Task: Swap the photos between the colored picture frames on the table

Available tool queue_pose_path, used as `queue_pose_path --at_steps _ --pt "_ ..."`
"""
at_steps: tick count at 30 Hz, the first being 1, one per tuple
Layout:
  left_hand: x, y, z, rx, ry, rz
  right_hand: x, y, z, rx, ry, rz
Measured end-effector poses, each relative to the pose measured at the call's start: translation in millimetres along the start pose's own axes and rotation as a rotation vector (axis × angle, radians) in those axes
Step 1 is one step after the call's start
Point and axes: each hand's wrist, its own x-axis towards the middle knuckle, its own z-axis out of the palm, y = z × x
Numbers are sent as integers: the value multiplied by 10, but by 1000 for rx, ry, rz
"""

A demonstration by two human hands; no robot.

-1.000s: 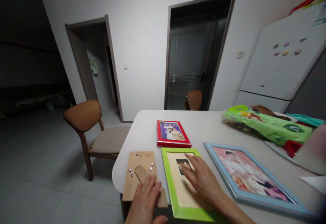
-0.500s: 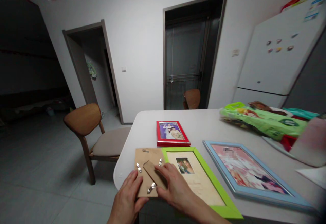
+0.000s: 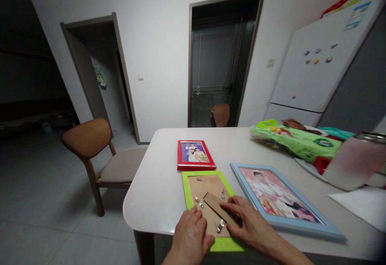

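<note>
Backing board has moved: half a second ago it overlapped the left rail of the green frame with the small photo and mat still exposed; now it sits inside the frame opening and covers them. A second ago it lay on the table left of the frame. Left fingers lie extended, not curled, on the board's lower left corner, thumb pointing right along the near edge; no grasp, just flat contact. Left hand has shifted right with the board. Right fingers are spread flat over the near end of the board's strut, tips just beside the lower metal clip; also loose, nothing clenched. Right hand covers the board's lower right corner and the frame's right rail. Three more clips show on the board: one left of the strut, one right, one near the top edge. Can't tell whether any clip is turned over the frame rail. Green frame lies flat at the near edge of the white table, back side up. Red frame lies just beyond its far rail, photo up, position unchanged. Blue frame lies just to the right, near but not touching. Further out: green packet at far right of the table, white sheet at right edge, wooden chair left of the table, fridge behind right. Camera view has shifted, so everything sits somewhat further left.
</note>
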Motion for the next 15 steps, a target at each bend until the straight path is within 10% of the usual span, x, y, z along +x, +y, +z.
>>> queue_pose_path --at_steps 15 --pt "-154 -181 -81 29 -77 14 304 52 130 -282 105 -1"
